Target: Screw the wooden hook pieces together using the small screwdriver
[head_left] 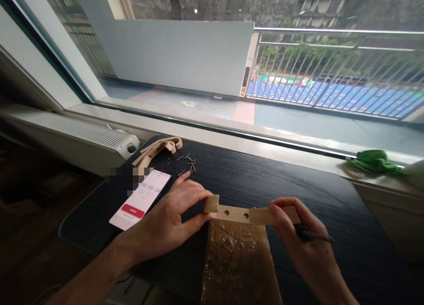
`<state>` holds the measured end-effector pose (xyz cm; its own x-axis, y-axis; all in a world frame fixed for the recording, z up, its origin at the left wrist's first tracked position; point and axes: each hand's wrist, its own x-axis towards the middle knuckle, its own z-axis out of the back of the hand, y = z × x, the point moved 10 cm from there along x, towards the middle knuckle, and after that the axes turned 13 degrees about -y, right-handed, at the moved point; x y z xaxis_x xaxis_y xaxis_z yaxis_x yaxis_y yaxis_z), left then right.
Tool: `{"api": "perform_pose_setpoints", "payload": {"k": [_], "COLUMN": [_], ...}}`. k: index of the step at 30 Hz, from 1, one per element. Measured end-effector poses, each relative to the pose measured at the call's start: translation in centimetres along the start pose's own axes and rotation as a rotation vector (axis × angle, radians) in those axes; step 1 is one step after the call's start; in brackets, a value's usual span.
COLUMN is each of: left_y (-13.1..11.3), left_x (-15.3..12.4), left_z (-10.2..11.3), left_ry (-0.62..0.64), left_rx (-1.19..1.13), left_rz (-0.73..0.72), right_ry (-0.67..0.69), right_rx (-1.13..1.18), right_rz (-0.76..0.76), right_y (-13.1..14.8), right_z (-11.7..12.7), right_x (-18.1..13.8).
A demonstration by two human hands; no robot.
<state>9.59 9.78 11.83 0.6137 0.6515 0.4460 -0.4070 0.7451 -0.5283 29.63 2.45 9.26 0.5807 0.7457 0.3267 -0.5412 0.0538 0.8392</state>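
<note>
A pale wooden strip (236, 213) with two round holes lies across the far end of a worn brown board (236, 265), which shows scratches and shiny spots. My left hand (172, 212) pinches the strip's raised left end (212, 203) between thumb and fingers. Around the other end of the strip my right hand (306, 234) is closed. A thin dark tool (314, 235) is also tucked in that hand; its kind is unclear. Several small metal screws or nails (191, 163) lie scattered beyond my left fingertips.
A phone (142, 199) showing a running timer lies left of my left hand. Curved wooden pieces (159, 149) rest at the back left of the black table (298, 181). A radiator (99, 135) stands left, and a green cloth (374, 161) sits on the windowsill.
</note>
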Motion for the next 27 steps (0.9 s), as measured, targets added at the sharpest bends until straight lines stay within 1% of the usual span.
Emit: {"api": "perform_pose_setpoints", "payload": {"k": [4, 10, 15, 17, 20, 27], "left_y": [0.2, 1.0, 1.9, 2.2, 2.4, 2.7], "left_x": [-0.7, -1.8, -2.4, -2.6, -2.8, -3.1], "left_z": [-0.3, -1.1, -2.8, -3.3, -3.6, -3.5], "left_ry": [0.006, 0.041, 0.090, 0.092, 0.090, 0.088], "left_rx": [0.016, 0.017, -0.037, -0.061, -0.079, -0.098], "left_rz": [0.005, 0.034, 0.077, 0.089, 0.100, 0.159], "right_ry": [0.021, 0.088, 0.078, 0.065, 0.064, 0.063], "right_rx": [0.003, 0.018, -0.023, -0.037, -0.042, -0.013], "right_rz": [0.018, 0.036, 0.012, 0.021, 0.032, -0.029], "right_y": [-0.1, -0.5, -2.0, -2.5, -2.7, -2.8], "right_z": [-0.4, -1.1, -1.6, -1.8, -2.0, -1.9], "right_x": [-0.3, -1.0, -1.6, -1.9, -2.0, -2.0]}}
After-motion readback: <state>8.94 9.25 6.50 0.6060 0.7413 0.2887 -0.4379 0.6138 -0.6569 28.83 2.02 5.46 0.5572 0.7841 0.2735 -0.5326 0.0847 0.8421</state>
